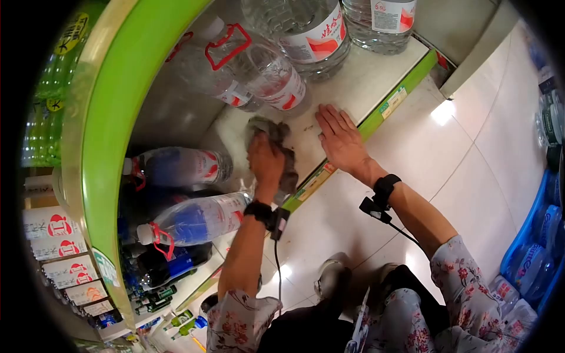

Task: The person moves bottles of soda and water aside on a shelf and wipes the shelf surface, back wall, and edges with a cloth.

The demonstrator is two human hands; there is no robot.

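The left hand (266, 162) had its fingers closed around a crumpled grey cloth (276, 147), pressed onto the pale white shelf (359, 82). The cloth looked soft, light and limp, best bunched in the palm as it was. The right hand (340, 140) lay flat just beside it, fingers spread wide and holding nothing. Beyond the fingers stood large clear plastic water jugs with red handles (259, 65), likely heavy and close enough to limit sweeping. Nearer the wrists ran the shelf's green front edge (376, 117); open shelf remained beyond the right fingers.
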